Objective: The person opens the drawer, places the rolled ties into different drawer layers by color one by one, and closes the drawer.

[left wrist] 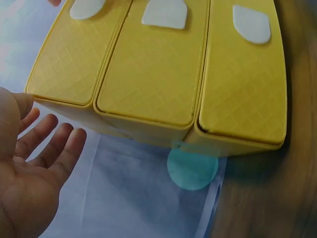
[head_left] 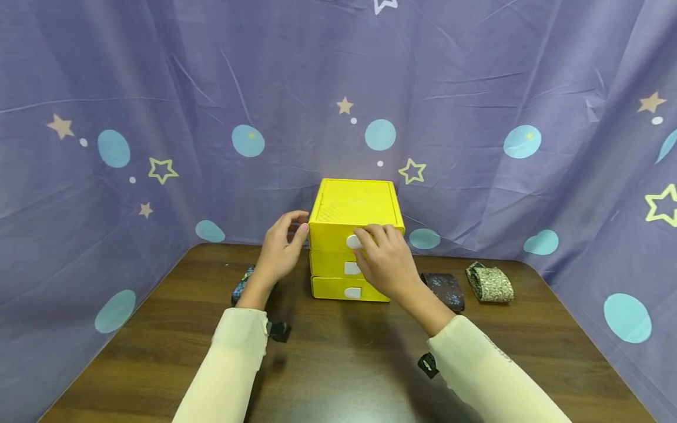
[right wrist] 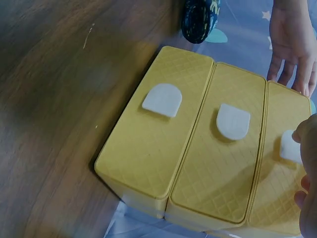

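Note:
A yellow three-drawer box [head_left: 359,202] stands on the wooden table, its drawers closed, each with a white handle [left wrist: 166,14]. My left hand [head_left: 282,247] is at the box's upper left side, fingers loosely spread and thumb right at the front corner. In the left wrist view its palm and loosely bent fingers hold nothing. My right hand [head_left: 388,258] is at the top drawer, thumb and index finger bent about the white top handle [head_left: 353,241]. The right wrist view shows a fingertip over part of that top handle [right wrist: 290,148]; the other fingers are partly cut off.
A dark patterned cloth roll [head_left: 444,291] and a rolled green-speckled cloth [head_left: 491,283] lie right of the box. A blue patterned rolled item [head_left: 242,286] lies at the left, partly hidden by my left arm. A purple curtain [head_left: 296,76] hangs behind the table [head_left: 328,364].

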